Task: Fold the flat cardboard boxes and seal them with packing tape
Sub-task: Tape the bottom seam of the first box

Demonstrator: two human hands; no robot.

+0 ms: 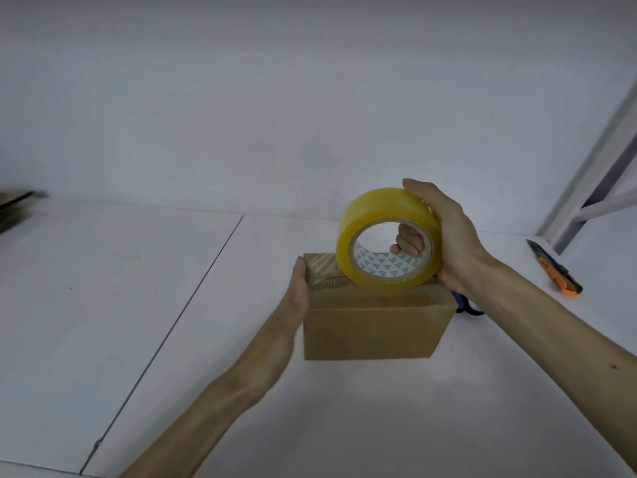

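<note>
A small folded cardboard box (pixel 375 327) stands on the white table (pixel 138 305) near the middle. A yellowish roll of clear packing tape (pixel 386 208) stands on edge on the box's top. My right hand (pixel 444 232) grips the roll, thumb over its rim and fingers through its core. A strip of tape runs from the roll across the top to the box's left edge. My left hand (pixel 298 291) presses flat with straight fingers against the box's left side, over the tape's end.
An orange and black utility knife (pixel 555 270) lies at the right. A blue-handled tool (pixel 465 307) peeks out behind the box's right corner. Flat cardboard (pixel 15 205) lies at the far left edge. A grey metal frame (pixel 593 188) stands at the back right.
</note>
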